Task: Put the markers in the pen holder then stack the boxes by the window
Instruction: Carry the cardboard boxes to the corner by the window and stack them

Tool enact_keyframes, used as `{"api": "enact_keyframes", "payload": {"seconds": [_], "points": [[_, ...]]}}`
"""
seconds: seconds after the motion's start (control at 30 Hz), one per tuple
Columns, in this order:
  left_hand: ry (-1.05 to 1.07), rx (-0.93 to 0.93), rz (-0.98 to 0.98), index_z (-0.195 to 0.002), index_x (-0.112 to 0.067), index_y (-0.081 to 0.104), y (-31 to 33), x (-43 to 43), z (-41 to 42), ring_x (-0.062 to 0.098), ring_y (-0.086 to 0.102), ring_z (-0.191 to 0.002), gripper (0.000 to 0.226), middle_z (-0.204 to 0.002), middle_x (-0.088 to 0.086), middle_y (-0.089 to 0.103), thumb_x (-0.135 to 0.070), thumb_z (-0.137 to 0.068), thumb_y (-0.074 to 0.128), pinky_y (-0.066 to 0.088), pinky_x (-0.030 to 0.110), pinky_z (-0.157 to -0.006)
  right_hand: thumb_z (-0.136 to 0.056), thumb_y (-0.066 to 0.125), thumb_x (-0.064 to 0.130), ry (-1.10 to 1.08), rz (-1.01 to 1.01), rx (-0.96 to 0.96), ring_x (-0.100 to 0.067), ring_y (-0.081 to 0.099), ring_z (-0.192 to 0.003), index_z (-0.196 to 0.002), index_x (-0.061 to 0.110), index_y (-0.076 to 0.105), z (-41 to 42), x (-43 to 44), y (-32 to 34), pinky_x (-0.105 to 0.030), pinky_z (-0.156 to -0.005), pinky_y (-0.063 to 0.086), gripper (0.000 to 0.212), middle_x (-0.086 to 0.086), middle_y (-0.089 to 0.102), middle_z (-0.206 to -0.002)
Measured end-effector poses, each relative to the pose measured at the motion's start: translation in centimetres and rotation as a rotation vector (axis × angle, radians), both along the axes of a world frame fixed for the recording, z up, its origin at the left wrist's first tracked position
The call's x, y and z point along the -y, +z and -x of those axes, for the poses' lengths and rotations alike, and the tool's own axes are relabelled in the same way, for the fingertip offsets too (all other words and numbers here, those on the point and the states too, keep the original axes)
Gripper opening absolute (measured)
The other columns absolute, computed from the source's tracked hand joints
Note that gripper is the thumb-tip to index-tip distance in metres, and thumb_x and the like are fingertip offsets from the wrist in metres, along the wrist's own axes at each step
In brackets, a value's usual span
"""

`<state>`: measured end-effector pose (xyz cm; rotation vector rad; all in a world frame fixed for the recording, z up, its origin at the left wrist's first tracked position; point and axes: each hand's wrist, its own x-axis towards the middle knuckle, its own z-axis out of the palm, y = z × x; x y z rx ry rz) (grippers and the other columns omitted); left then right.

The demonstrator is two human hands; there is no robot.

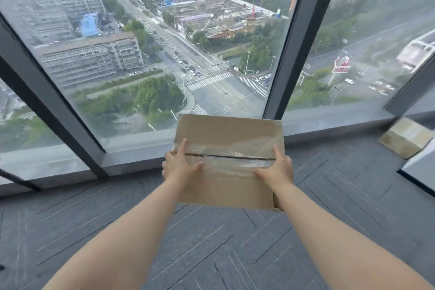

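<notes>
A brown cardboard box with clear tape along its top seam is in the middle of the view, close to the window. My left hand grips its left side, thumb on top. My right hand grips its right side the same way. I cannot tell whether the box rests on the floor or on something beneath it. A second, smaller cardboard box lies on the carpet at the far right by the window. No markers or pen holder are in view.
Floor-to-ceiling window glass with dark slanted frames runs across the back above a grey sill. Grey carpet tiles cover the floor. A white panel edge juts in at the right.
</notes>
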<state>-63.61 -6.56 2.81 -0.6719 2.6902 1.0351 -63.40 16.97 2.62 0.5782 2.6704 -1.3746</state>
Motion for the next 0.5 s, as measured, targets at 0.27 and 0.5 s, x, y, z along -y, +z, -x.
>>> {"api": "enact_keyframes", "payload": {"seconds": [0.27,0.5], "points": [[-0.222,-0.06,-0.036,-0.144,-0.045,0.018,1.9,-14.6,8.3,0.038,0.036,-0.131,0.084,-0.145,0.014,0.025,-0.044,-0.077,0.069,0.033,0.049,-0.11,-0.074,0.074,0.022,-0.206,-0.024,-0.031,-0.026,0.044,-0.125,-0.147,0.029,0.023,2.7,-14.1,1.7,-0.036,-0.098,0.043,0.09,-0.008,0.028,-0.144],[-0.389,-0.102,-0.038,-0.143,-0.045,0.02,2.3,-22.8,15.4,0.038,0.033,-0.132,0.08,-0.146,0.014,0.024,-0.039,-0.079,0.068,0.033,0.048,-0.11,-0.072,0.078,0.033,-0.38,-0.069,-0.026,-0.031,0.035,-0.136,-0.148,0.029,0.021,5.6,-20.8,2.2,-0.039,-0.106,0.037,0.095,-0.013,0.016,-0.154]]}}
